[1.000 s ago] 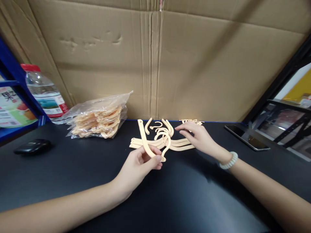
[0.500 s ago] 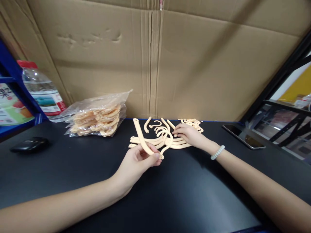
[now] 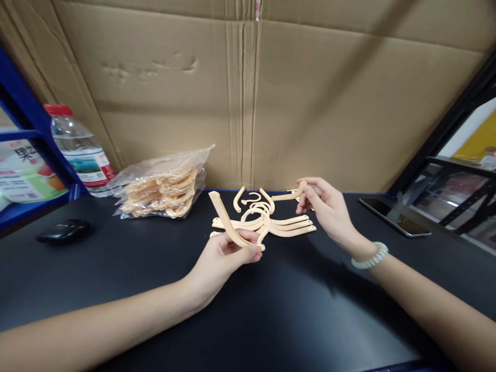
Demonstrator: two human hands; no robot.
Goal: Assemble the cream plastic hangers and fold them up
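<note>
My left hand (image 3: 228, 253) is closed around the joined end of a cream plastic hanger arm with a curved hook (image 3: 265, 227); the hanger arm (image 3: 223, 217) slants up and to the left. Between the thumb and fingers of my right hand (image 3: 323, 204) is one end of a separate curved hanger arm (image 3: 289, 196), raised over the table with its other end pointing left. Behind and below lie stacked hanger pieces (image 3: 292, 227), their arms spreading left and right. A loose hanger arm (image 3: 239, 199) and a small hook (image 3: 251, 197) rest farther back.
A clear bag of hanger parts (image 3: 160, 191) lies at the back left, near a water bottle (image 3: 83, 155) and a black mouse (image 3: 64, 231). At the right is a phone (image 3: 395, 217). A cardboard sheet (image 3: 174, 93) stands along the table's back.
My right hand has picked up a hanger arm from the back of the table and moved right and up with it. My left hand keeps its hold, nearly still.
</note>
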